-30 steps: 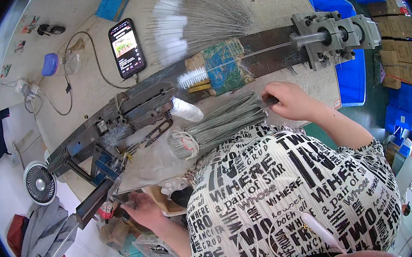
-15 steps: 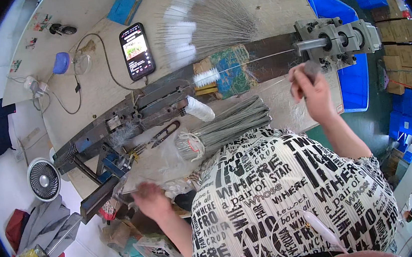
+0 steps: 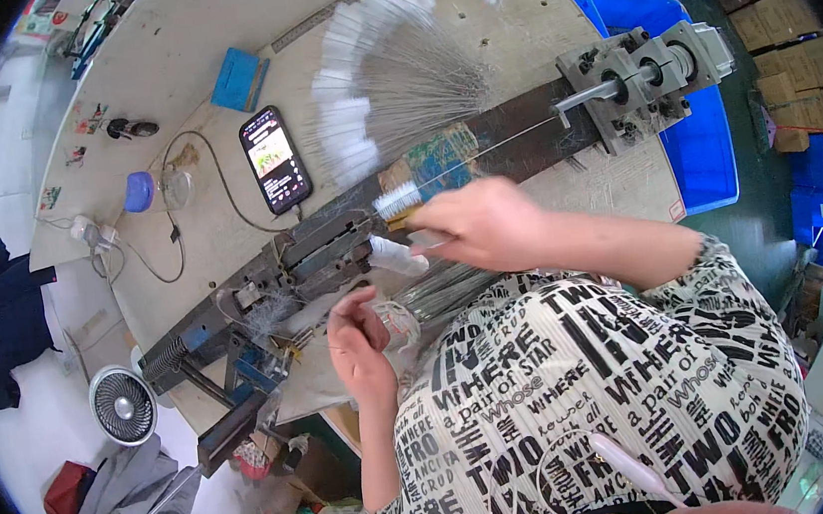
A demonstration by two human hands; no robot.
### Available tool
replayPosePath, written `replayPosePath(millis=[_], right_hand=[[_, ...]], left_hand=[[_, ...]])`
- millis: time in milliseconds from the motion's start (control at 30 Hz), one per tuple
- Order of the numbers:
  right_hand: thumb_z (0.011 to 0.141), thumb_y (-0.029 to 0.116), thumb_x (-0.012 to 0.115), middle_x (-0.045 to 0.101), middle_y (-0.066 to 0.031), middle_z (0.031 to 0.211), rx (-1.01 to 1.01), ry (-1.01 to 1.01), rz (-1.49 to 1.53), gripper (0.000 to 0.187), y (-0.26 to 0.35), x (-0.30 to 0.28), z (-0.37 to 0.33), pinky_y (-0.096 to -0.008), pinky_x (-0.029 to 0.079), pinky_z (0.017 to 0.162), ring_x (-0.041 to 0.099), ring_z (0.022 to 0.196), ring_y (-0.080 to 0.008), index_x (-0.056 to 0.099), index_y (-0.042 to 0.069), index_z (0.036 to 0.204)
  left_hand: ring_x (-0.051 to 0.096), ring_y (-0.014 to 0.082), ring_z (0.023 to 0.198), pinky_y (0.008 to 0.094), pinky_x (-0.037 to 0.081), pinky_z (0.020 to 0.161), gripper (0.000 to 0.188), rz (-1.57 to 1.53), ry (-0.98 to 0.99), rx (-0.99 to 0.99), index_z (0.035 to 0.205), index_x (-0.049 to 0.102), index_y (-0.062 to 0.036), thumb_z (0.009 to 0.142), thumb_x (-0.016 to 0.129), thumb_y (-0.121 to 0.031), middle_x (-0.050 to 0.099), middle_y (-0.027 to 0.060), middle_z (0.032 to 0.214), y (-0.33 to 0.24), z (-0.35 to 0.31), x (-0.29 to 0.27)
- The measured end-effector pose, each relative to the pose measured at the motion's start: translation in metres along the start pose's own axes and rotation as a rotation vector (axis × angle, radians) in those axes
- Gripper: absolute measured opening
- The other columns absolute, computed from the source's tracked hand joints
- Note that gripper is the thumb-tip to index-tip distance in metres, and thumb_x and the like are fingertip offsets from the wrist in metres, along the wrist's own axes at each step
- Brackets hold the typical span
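Note:
A brush with white bristles (image 3: 397, 199) lies across the metal rail, its twisted wire stem (image 3: 509, 136) running to the spindle hook (image 3: 563, 113) at the right. My right hand (image 3: 488, 224) reaches over the bench, slightly blurred. Its fingers point at the bristles, thumb and forefinger apart; contact is unclear. Just below the fingertips is a white wrapped cylinder (image 3: 395, 256). My left hand (image 3: 361, 348) is raised at the bench's near edge, fingers loosely bent and nothing visible in it. Beside it lies a bundle of grey wires (image 3: 446, 296), partly covered by my right arm.
White-tipped wire brushes (image 3: 346, 113) fan out on the far bench. A lit phone (image 3: 274, 161), a blue block (image 3: 238, 78) and a cable stand left of them. A bearing-mounted spindle (image 3: 629, 84) sits at the right, with blue bins (image 3: 707, 161) beyond. A fan (image 3: 124, 405) is at the left.
My right hand has left the spindle's crank area and swung left to the brush. My left hand has risen and moved right. The view has shifted slightly.

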State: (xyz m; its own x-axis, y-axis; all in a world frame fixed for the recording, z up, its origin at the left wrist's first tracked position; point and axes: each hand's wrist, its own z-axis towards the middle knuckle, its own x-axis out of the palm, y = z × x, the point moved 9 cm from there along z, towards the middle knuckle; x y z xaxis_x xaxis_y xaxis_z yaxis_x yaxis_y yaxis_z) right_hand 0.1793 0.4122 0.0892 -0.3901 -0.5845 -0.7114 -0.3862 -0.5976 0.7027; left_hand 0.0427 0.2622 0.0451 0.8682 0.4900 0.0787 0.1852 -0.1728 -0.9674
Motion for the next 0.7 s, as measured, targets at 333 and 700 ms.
replayPosePath(millis=[333, 700], right_hand=[[0.082, 0.023, 0.064, 0.064, -0.0075, 0.088, -0.201, 0.000, -0.274, 0.019, 0.011, -0.056, -0.001, -0.0388, 0.048, 0.076, 0.064, 0.084, -0.0264, 0.066, 0.012, 0.097], [0.071, 0.009, 0.065, 0.065, -0.0084, 0.073, -0.028, 0.144, -0.482, 0.008, -0.026, -0.086, -0.006, -0.0440, 0.050, 0.068, 0.066, 0.075, -0.0306, 0.060, 0.007, 0.077]], left_hand=[[0.036, 0.0045, 0.059, 0.0196, 0.025, 0.052, 0.048, 0.213, 0.025, 0.072, 0.115, 0.060, -0.0017, 0.106, 0.032, -0.040, 0.046, -0.0026, 0.073, -0.033, 0.018, 0.020], [0.034, 0.0038, 0.059, 0.0200, 0.026, 0.052, 0.022, 0.103, -0.041, 0.112, 0.106, 0.053, -0.0044, 0.106, 0.039, -0.021, 0.046, -0.0015, 0.074, -0.037, 0.018, 0.013]])
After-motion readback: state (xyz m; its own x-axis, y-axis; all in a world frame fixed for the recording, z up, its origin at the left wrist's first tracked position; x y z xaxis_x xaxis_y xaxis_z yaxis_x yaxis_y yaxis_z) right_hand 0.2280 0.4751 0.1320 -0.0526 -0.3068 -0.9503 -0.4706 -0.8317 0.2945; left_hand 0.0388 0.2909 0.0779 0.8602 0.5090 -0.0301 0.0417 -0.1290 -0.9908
